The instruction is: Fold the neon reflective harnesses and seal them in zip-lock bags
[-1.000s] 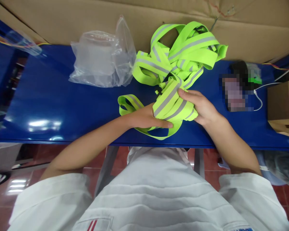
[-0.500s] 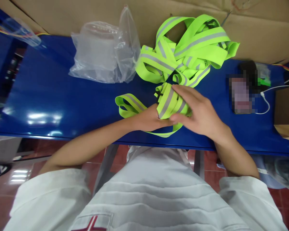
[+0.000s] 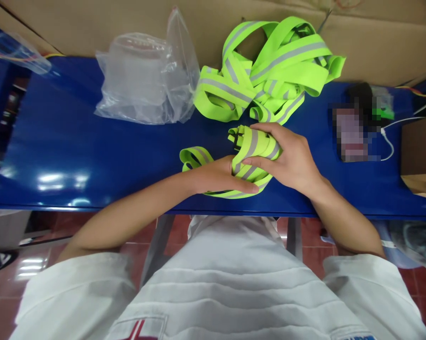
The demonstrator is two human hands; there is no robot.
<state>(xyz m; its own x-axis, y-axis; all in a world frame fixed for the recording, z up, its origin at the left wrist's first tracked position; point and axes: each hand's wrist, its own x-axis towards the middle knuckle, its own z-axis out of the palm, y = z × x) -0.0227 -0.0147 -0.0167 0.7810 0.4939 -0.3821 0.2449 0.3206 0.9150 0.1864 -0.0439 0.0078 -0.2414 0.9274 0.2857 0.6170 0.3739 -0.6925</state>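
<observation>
A folded bundle of neon-green strap with a grey reflective stripe [image 3: 252,147] lies near the front edge of the blue table [image 3: 74,151]. My left hand [image 3: 218,175] grips its lower side, thumb stretched along the bottom. My right hand [image 3: 289,158] is wrapped over the top and right side of the same bundle, fingers curled on it. A loose loop of the strap [image 3: 193,156] sticks out to the left of my left hand. Behind the bundle sits a bigger tangled pile of the same green strap [image 3: 269,71].
A heap of clear plastic bags [image 3: 147,78] lies at the back left. A blurred dark device with a white cable [image 3: 354,130] is at the right, beside a brown cardboard box [image 3: 420,151]. Brown cardboard [image 3: 376,42] lines the back.
My right hand slid from the bundle's right end up over its top, folding the strap tighter. The bundle became more compact. My left hand stayed gripping it.
</observation>
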